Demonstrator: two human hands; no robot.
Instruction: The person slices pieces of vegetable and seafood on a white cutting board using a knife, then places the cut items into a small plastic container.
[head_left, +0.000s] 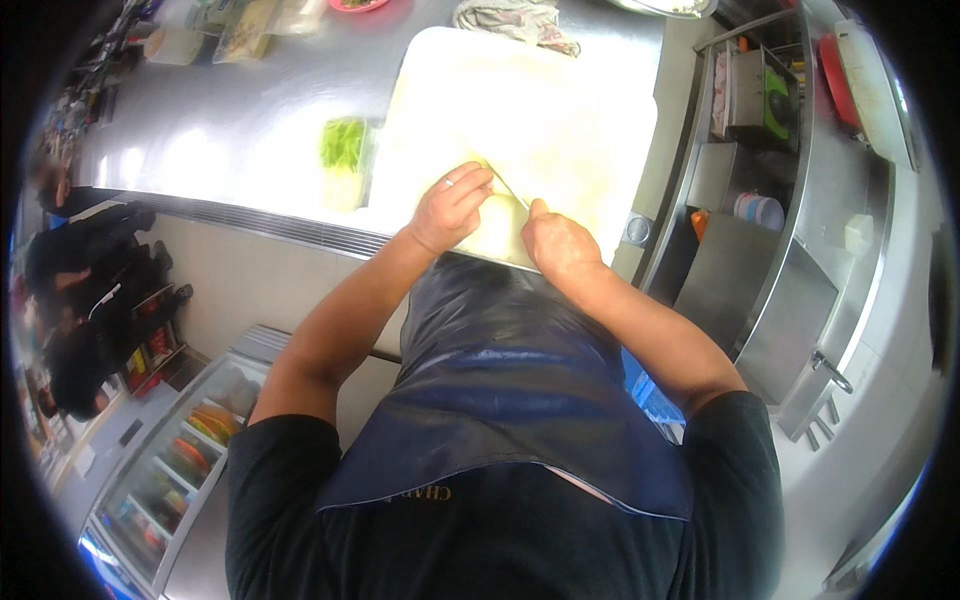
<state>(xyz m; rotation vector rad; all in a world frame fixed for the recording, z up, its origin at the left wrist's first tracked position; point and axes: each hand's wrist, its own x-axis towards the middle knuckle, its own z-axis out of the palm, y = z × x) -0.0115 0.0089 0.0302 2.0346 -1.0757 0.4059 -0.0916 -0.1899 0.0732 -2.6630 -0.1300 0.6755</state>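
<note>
On a large white cutting board (592, 112), washed out by bright light, lies a pale rounded food piece (497, 225), its kind unclear. My right hand (562, 244) grips a knife (508, 182), whose thin blade points up and left between my hands. Just left of the blade, my left hand (452, 208), with a ring on one finger, has its fingertips pinched together near the knife's tip. Whether something small sits in those fingertips cannot be told. Left of the board stands a clear container of cut green vegetable (343, 161).
A crumpled cloth (517, 22) lies beyond the board, near a metal bowl (667, 6). Bags and a pink bowl (358, 4) are at the far side. Steel sinks and shelving (720, 262) stand right. People in dark clothes (82, 255) are at far left, above a glass-topped food case (180, 457).
</note>
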